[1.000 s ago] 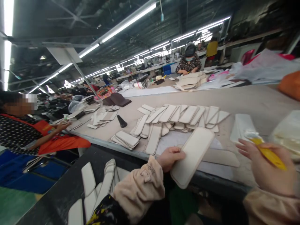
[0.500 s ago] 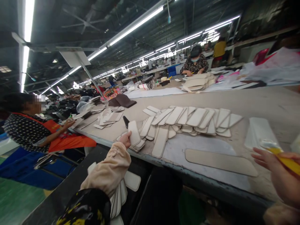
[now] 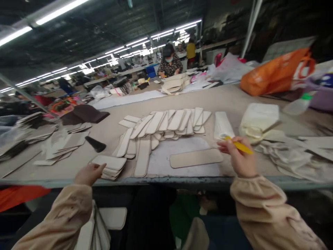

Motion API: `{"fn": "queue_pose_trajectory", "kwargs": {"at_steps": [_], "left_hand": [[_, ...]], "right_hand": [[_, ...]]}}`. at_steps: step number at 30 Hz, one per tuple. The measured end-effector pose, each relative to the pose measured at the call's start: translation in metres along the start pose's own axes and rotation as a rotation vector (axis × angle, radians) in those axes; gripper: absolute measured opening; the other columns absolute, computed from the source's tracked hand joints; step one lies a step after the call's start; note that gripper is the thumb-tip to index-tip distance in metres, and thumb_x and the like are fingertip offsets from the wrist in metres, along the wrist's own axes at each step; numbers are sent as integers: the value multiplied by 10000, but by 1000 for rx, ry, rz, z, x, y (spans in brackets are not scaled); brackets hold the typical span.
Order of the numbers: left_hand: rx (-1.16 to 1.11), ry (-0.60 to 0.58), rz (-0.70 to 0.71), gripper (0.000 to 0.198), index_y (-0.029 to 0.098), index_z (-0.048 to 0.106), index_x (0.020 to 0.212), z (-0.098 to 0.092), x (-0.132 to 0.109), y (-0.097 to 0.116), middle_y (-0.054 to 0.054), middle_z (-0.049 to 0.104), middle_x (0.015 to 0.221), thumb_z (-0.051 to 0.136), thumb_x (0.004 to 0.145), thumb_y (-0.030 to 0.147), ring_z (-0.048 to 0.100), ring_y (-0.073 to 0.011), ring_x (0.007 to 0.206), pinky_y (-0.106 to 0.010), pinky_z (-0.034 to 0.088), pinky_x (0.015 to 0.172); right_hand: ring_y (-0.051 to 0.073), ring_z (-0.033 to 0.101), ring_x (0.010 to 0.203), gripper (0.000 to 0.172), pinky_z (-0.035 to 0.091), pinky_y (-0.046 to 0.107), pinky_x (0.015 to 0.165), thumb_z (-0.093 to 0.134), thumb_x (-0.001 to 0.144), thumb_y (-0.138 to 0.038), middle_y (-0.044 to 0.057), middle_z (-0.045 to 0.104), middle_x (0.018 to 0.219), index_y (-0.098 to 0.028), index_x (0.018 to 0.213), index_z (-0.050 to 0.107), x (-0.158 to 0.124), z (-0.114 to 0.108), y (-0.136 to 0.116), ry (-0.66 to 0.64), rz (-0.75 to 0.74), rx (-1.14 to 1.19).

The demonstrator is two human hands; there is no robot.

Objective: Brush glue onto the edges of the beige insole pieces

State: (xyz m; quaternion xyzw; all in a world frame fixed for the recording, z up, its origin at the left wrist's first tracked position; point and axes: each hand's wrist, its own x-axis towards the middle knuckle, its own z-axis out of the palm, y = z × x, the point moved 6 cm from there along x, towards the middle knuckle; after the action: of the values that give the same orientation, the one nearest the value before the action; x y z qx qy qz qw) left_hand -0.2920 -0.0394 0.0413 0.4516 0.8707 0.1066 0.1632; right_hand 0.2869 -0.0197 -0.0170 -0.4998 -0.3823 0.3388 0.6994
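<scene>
My left hand (image 3: 90, 173) is closed at the near left corner of a small stack of pale rounded panels (image 3: 111, 162), fingertips pinching its edge. In my right hand (image 3: 243, 159) is a yellow tool with a flat, pointed handle (image 3: 241, 147); its working end is blurred over a pale strip (image 3: 222, 125). One long beige panel (image 3: 196, 158) lies flat on a whitish sheet (image 3: 161, 160) between my hands. Behind it, many overlapping off-white panels (image 3: 156, 122) form a fanned row. A dark tapered object (image 3: 95, 144) rests beyond my left hand.
More panels (image 3: 97, 229) lie below the table edge (image 3: 166, 181), beside my left sleeve. A whitish container (image 3: 260, 119), crumpled scraps (image 3: 283, 158), a clear bottle (image 3: 298, 104) and an orange bag (image 3: 275, 73) occupy the right. A person (image 3: 170, 64) works across the table.
My view has swung right, bringing the orange bag and bottle into sight and taking the person on the left out. The stack at my left hand now lies flatter on the table.
</scene>
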Motion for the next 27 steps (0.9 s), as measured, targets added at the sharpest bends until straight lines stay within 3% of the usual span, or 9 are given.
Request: {"fn": "queue_pose_trajectory", "kwargs": {"at_steps": [3, 5, 7, 10, 12, 14, 19, 27], "left_hand": [[154, 52, 324, 428, 199, 663, 1003, 26, -25, 61, -77, 739, 877, 559, 770, 543, 665, -305, 911, -406, 483, 851], [67, -8, 573, 495, 203, 628, 1125, 65, -55, 113, -81, 692, 1145, 563, 773, 545, 632, -279, 1049, -371, 462, 937], [-3, -108, 836, 627, 186, 532, 1289, 111, -84, 162, -101, 553, 1371, 611, 761, 513, 500, -271, 1263, -372, 367, 1075], [-21, -247, 947, 801, 146, 440, 1382, 166, -100, 205, -150, 457, 1449, 715, 681, 419, 407, -297, 1343, -434, 291, 1134], [-29, -300, 946, 855, 134, 413, 1404, 186, -96, 215, -171, 439, 1456, 738, 654, 384, 406, -321, 1338, -469, 293, 1126], [-41, -320, 944, 864, 120, 410, 1406, 194, -91, 215, -184, 458, 1435, 741, 647, 366, 424, -334, 1316, -481, 307, 1110], [-61, -320, 960, 843, 118, 409, 1409, 194, -85, 208, -147, 589, 1300, 735, 662, 336, 495, -304, 1229, -434, 344, 1080], [-48, -289, 979, 934, 187, 307, 1472, 197, -85, 205, -94, 639, 1258, 744, 670, 384, 521, -291, 1220, -392, 370, 1049]], "right_hand": [[133, 609, 520, 421, 511, 264, 520, 620, 788, -589, 9, 663, 676, -205, 891, 482, -4, 5, 4, -80, 21, 9], [110, 548, 482, 404, 451, 230, 471, 563, 827, -597, -14, 613, 611, -201, 874, 497, -12, 16, 7, -157, 38, 24], [96, 480, 451, 397, 383, 211, 435, 520, 853, -597, -37, 552, 548, -200, 864, 510, -23, 29, 12, -229, 69, 21], [90, 424, 431, 390, 333, 213, 423, 481, 879, -582, -51, 505, 519, -196, 875, 541, -40, 47, 21, -309, 115, -44], [89, 419, 428, 380, 332, 220, 430, 463, 895, -560, -52, 502, 525, -193, 881, 561, -50, 58, 26, -365, 141, -103], [91, 428, 438, 363, 338, 221, 440, 452, 906, -536, -51, 505, 534, -196, 879, 573, -57, 67, 31, -415, 167, -150], [103, 460, 466, 344, 349, 225, 458, 439, 913, -512, -45, 524, 540, -204, 858, 583, -61, 87, 41, -442, 207, -195], [109, 511, 489, 277, 407, 229, 547, 419, 926, -432, -48, 575, 541, -212, 875, 578, -71, 118, 49, -545, 168, -292]]}}
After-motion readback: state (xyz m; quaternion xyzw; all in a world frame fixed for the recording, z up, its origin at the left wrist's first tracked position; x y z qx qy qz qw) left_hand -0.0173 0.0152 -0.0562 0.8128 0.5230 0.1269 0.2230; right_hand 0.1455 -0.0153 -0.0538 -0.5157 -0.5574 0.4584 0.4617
